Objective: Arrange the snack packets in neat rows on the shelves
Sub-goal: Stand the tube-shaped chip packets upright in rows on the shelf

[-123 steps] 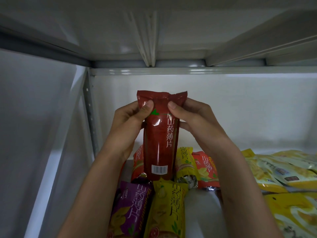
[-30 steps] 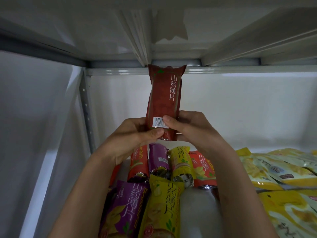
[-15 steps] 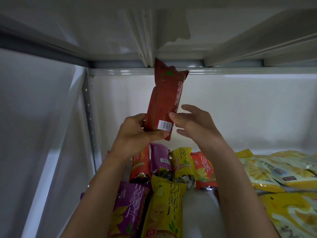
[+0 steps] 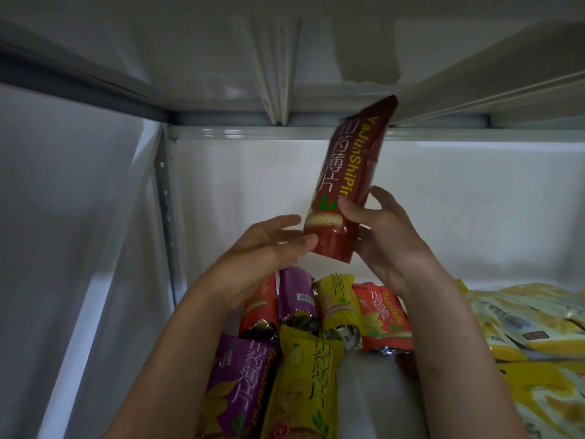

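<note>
The shelf (image 4: pixel 364 394) has bare white room beside the packet rows (image 4: pixel 319 315) and along its left wall. Above them the dark red packet (image 4: pixel 348 172), its top near the underside overhead, now tilts right, front showing instead of barcode. The right hand (image 4: pixel 384 236) grips its lower end; the left hand (image 4: pixel 269 245), fingers loose, touches the bottom.

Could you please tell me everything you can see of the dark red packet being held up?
The dark red packet is a long, glossy foil-like pouch with yellow and white lettering, green leaves and a chip picture. It tilts, top right, near the shelf above. The right hand grips its lower part; the left hand touches its bottom end.
</note>
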`<state>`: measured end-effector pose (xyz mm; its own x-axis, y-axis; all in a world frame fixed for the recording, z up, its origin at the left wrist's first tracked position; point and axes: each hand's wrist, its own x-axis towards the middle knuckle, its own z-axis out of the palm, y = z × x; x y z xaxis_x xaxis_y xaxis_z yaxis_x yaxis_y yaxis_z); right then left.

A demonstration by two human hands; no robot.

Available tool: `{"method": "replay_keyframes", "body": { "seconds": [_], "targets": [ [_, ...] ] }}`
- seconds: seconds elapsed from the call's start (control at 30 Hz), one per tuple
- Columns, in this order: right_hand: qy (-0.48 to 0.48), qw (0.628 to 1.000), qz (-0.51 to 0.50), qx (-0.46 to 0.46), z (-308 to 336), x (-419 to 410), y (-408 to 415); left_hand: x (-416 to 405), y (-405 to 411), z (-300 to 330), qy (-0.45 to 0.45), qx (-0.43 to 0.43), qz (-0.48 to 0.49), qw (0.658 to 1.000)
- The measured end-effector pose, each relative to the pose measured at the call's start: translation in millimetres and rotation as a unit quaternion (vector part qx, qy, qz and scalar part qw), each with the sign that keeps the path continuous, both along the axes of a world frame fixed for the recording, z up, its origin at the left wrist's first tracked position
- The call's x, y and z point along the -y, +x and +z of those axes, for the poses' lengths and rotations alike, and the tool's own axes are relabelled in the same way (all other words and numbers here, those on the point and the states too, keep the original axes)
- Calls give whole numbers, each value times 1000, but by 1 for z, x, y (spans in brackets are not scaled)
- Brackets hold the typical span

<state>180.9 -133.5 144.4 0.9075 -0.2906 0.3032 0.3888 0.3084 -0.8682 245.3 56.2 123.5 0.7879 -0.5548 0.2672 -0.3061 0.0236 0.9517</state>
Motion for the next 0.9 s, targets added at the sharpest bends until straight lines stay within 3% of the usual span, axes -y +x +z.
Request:
{"method": "replay_keyframes", "body": {
  "seconds": [0.1,0.23,0.3,0.5,0.9],
  "targets": [
    [-14,999,32,-6,0,2,0,3,-4,-1,12,-18,-72,997],
    [-203,974,-69,-73,-4,3,2,7,-6,0,9,-1,6,1000],
    [-234,966,-78,-72,-5,2,1,6,-3,-1,12,4,41,999],
    [-211,975,-59,-43,-4,1,-4,4,-3,1,-23,-41,-39,998],
    [-205,977,-56,-19,-5,0,-4,1,-6,2,2,-12,-11,1000]
  ]
}}
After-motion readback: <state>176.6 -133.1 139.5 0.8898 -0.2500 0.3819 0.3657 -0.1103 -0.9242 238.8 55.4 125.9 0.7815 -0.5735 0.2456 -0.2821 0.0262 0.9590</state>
